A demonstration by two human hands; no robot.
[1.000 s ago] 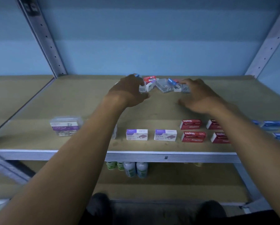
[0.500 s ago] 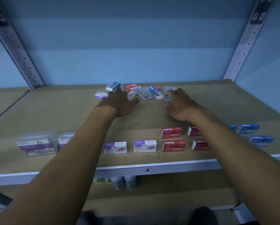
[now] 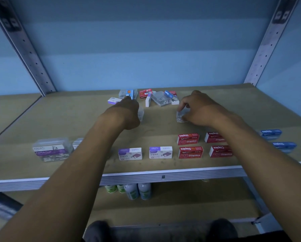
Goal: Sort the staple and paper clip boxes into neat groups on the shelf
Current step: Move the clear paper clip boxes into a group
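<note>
On the shelf [image 3: 41, 123], sorting is partly done.
Front rows stand grouped: clip boxes [image 3: 51, 150], purple staples [image 3: 130, 154], red staples [image 3: 190, 152], blue boxes [image 3: 270, 132]. Each hand, left hand [image 3: 127, 113] and right hand [image 3: 198, 109], grips a clear box [image 3: 180, 116]; a mixed pile [image 3: 156, 98] at the back is left.

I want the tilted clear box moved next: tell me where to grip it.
Pinch the tilted clear plastic box across its two long side walls, coming from above and the front. Its raised end leans on neighbouring boxes, so those walls look the most exposed.
</note>
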